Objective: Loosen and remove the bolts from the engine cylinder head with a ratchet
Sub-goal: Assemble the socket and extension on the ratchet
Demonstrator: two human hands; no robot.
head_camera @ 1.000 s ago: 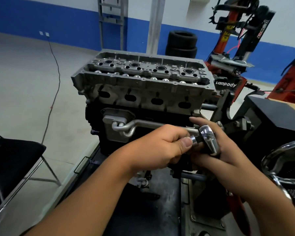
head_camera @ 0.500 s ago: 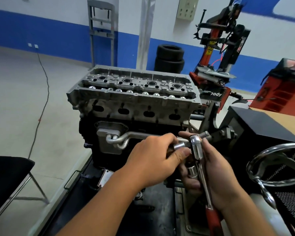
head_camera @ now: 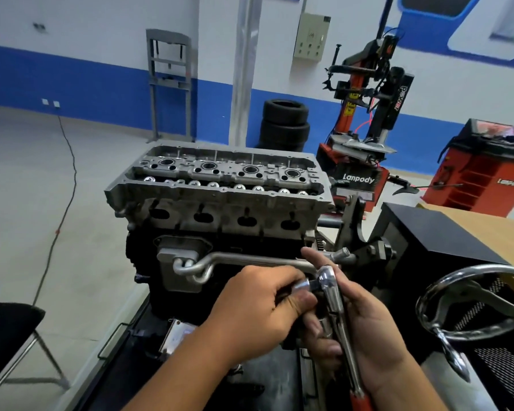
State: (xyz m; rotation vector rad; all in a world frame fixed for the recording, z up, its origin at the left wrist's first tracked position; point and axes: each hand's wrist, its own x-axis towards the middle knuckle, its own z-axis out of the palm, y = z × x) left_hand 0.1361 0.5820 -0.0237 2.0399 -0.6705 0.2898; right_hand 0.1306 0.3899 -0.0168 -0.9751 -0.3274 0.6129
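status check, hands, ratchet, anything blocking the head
Left hand pinching socket at ratchet head; right hand cradling ratchet. Cylinder head untouched, top unobstructed.

Hidden grips, cropped edges, unreadable bolts

The left hand (head_camera: 261,310) covers most of the socket (head_camera: 302,284), so its far end is unseen; the right hand (head_camera: 365,330) lies behind the ratchet (head_camera: 334,307), whose red grip is cut by the bottom edge. Whether bolts sit in the cylinder head (head_camera: 220,179) is too small to tell. The chair (head_camera: 6,330) is cropped at left, the chrome handwheel (head_camera: 469,304) at right, and its motion-softened handle is perhaps a knob.
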